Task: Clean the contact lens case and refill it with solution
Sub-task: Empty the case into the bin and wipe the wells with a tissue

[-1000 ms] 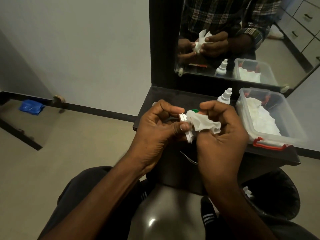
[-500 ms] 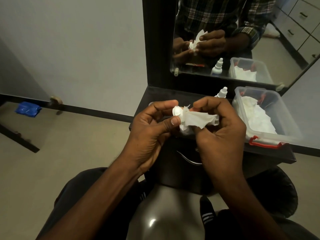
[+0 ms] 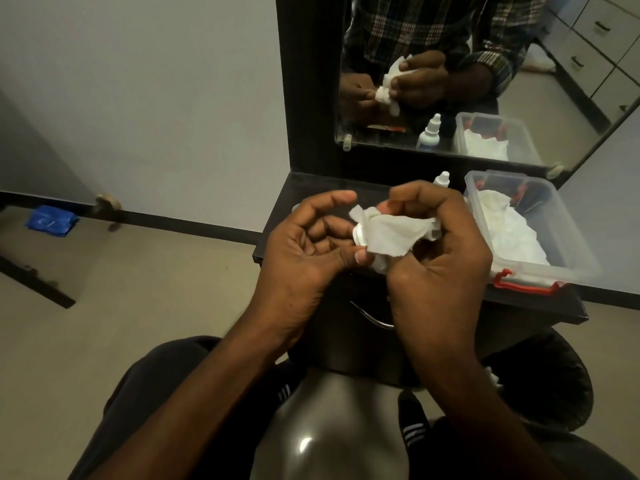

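at frame centre, the left hand (image 3: pixel 304 247) pinched the lens case (image 3: pixel 358 235) while the right hand (image 3: pixel 440 244) gripped the tissue (image 3: pixel 391 233); the loose pinch risked dropping the case onto the floor (image 3: pixel 138 299).

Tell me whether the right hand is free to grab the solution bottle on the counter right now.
Probably not yet. The right hand grips the tissue against the lens case, so its grip is occupied. The solution bottle stands just behind it, with nothing between, so it likely only needs to drop the tissue first.
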